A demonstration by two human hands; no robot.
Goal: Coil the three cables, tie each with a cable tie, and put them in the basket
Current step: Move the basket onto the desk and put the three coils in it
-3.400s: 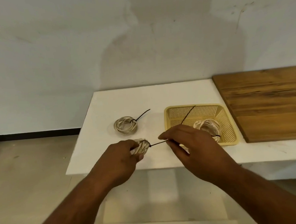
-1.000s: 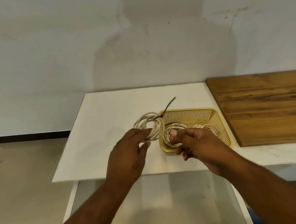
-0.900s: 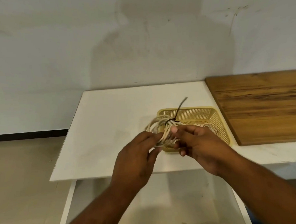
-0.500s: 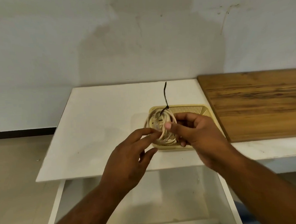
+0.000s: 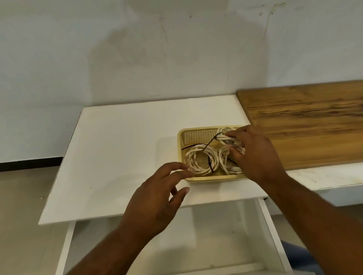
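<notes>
- the yellow basket (image 5: 210, 179) sits on the white worktop (image 5: 118, 151), toward its 3 o'clock side and close to the near edge.
- right hand (image 5: 254, 156): it reaches over the basket's 3 o'clock side. its fingers (image 5: 232, 133) and thumb are curled round the third coil (image 5: 223, 137), pinching the whitish bundle above the basket's 1 o'clock corner. the coil is tilted and partly hidden by the hand.
- a black cable tie tail (image 5: 210, 143) sticks out of the held coil toward 8 o'clock, its tip over the first coil.
- left hand (image 5: 158, 197): it hovers over the worktop at the basket's 7 o'clock corner. the fingers are spread, nearly straight and relaxed, with the thumb apart, and they hold nothing. the index fingertip (image 5: 185, 168) lies at the basket's rim beside the first coil; i cannot tell whether it touches.
- the first coil (image 5: 199, 150) lies flat in the basket's 9 o'clock half, bound by a black tie (image 5: 210, 166) at its 4 o'clock side.
- the second coil (image 5: 224, 162) lies in the basket at about 4 o'clock, just beside the first and half covered by the right hand.
- a brown wooden board (image 5: 312, 124) lies on the worktop at 3 o'clock of the basket, its edge just beside the basket's far corner.
</notes>
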